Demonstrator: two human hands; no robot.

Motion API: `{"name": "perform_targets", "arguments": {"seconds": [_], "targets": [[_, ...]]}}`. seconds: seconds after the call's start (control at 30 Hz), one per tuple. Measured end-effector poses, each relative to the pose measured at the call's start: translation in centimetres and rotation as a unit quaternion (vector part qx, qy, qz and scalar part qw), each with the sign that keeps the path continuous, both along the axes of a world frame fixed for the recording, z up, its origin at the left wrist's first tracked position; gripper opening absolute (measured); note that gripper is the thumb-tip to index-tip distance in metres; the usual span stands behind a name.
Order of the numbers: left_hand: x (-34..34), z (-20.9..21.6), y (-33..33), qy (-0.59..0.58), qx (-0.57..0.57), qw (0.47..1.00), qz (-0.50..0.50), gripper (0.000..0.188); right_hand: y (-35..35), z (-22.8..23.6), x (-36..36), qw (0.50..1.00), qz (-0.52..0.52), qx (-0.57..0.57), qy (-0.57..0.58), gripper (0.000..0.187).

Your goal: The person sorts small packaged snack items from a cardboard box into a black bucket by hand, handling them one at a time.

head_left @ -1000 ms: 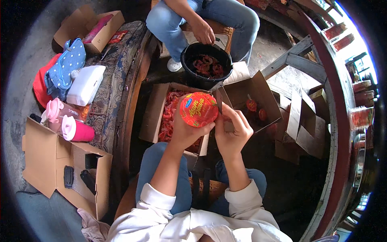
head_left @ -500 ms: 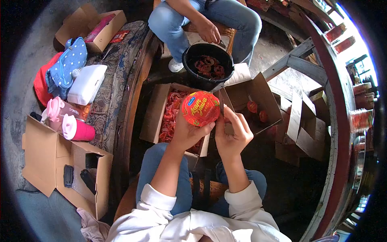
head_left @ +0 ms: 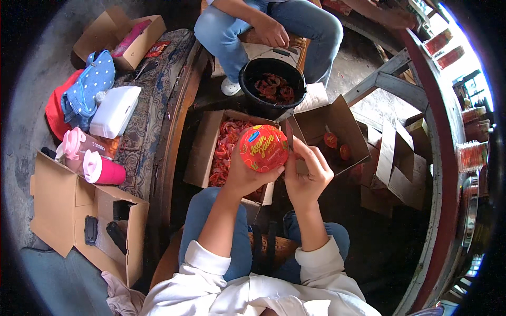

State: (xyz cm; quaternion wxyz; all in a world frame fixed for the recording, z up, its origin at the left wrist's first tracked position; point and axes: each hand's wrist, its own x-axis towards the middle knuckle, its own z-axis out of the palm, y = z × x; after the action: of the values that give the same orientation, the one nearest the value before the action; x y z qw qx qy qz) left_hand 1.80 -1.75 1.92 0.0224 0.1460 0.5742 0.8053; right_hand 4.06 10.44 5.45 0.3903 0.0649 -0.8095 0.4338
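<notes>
Since the earlier frame, both hands have stayed raised over the lap with the round red lid, which has barely shifted; the co-worker's hand has come off the bucket rim and now rests on a knee. Left hand (head_left: 243, 176) cups the red lid (head_left: 263, 148) from below and behind, fingers clasped on its edge, its face with a small blue oval label and yellow lettering turned up. Right hand (head_left: 307, 176) pinches at the lid's right edge, fingertips touching it. Just beyond the lid lies an open cardboard box (head_left: 205, 152) filled with red wrappers, and to its right another open box (head_left: 337, 118) holds a few red pieces. Further out stands a black bucket (head_left: 258, 100) of dark red pieces, by the co-worker's hand (head_left: 271, 34). On the left sit a pink bottle (head_left: 104, 171), a white container (head_left: 113, 110) and a blue dotted bag (head_left: 87, 87).
</notes>
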Motion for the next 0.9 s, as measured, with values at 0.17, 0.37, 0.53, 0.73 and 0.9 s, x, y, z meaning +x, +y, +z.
{"name": "perform_targets", "arguments": {"seconds": [0.17, 0.37, 0.53, 0.73, 0.9], "targets": [[0.3, 0.8, -0.4, -0.028, -0.011, 0.999, -0.018, 0.07, 0.4, 0.3, -0.1, 1.0, 0.023, -0.005, -0.016, 0.034], [-0.1, 1.1, -0.7, 0.017, -0.067, 0.997, -0.042, 0.077, 0.9, 0.4, 0.0, 0.999, 0.04, -0.01, -0.02, 0.032], [-0.3, -0.3, 0.1, 0.076, -0.011, 0.997, 0.025, 0.078, 0.7, 0.6, 0.1, 0.998, 0.037, -0.036, -0.03, 0.032], [-0.1, -1.2, 1.0, -0.017, 0.116, 0.992, -0.044, 0.077, 0.7, 0.6, -0.1, 0.999, -0.008, -0.047, -0.005, 0.032], [0.2, -1.9, 1.5, 0.025, 0.087, 0.996, -0.014, 0.075, 0.2, 0.3, 0.3, 0.999, -0.003, -0.032, -0.013, 0.032]]}}
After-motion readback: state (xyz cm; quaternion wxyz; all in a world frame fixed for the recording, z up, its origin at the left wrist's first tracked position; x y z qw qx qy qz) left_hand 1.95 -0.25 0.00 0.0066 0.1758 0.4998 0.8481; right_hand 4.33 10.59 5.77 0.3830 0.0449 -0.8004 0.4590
